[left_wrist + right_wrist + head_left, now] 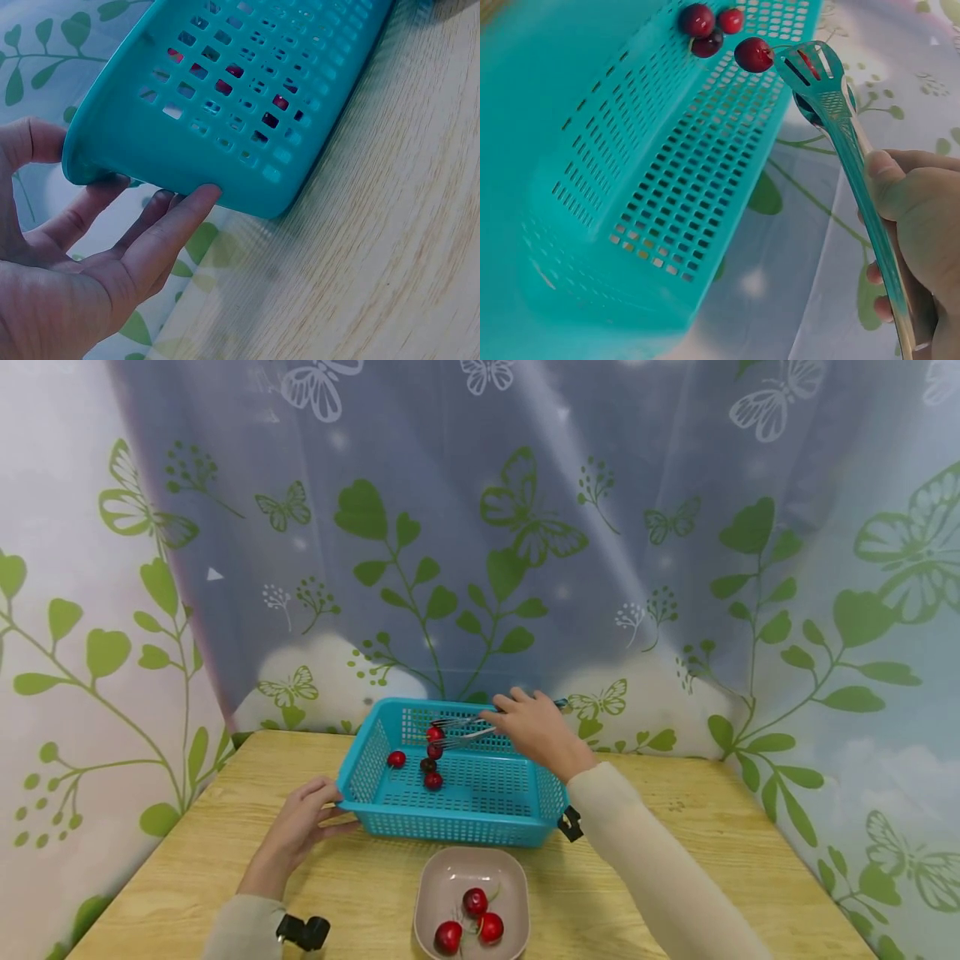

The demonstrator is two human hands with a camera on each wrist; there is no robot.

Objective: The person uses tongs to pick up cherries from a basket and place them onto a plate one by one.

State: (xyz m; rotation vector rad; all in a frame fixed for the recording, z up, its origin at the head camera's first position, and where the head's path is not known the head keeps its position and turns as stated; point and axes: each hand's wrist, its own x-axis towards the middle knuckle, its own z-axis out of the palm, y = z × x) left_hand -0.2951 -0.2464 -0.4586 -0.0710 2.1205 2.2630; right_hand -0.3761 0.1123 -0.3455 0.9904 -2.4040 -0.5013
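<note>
My left hand (296, 827) grips the left front corner of a blue plastic basket (457, 827), its fingers around the rim in the left wrist view. My right hand (536, 731) holds metal serving tongs (840, 142) with slotted heads, reaching into the basket from the right. A cherry (435, 733) is at the tong heads in the head view, and red shows through the slots in the right wrist view. Close beside the heads is a dark red cherry (754, 55). Below them lie several cherries, including one cherry (432, 781) and another cherry (396, 759) to the left.
In front of the basket, a pinkish square bowl (429, 885) holds three cherries with stems. Both stand on a light wooden table (667, 827). A curtain (465, 568) printed with leaves and butterflies hangs directly behind the basket.
</note>
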